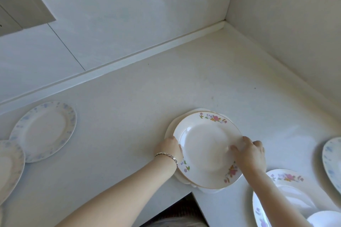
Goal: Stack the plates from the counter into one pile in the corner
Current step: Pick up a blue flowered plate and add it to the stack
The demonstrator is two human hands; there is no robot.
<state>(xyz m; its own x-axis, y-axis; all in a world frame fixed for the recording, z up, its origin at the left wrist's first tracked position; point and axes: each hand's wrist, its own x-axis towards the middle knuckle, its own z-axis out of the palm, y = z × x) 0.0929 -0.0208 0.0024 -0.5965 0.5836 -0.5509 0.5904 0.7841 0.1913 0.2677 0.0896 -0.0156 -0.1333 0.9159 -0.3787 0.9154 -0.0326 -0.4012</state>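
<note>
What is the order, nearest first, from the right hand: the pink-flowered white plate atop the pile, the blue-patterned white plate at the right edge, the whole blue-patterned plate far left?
1. Pink-flowered white plate, held by the right hand.
2. Blue-patterned white plate, right edge.
3. Whole blue-patterned plate, far left.

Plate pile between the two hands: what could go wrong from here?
1. The plate pile is not aligned: lower rims stick out at its left and near side, and its near rim seems to overhang the counter edge. Held only at the rims by the left hand and right hand, a plate might slide off.
2. The right forearm crosses over a floral plate lying close by; it might be knocked.
</note>
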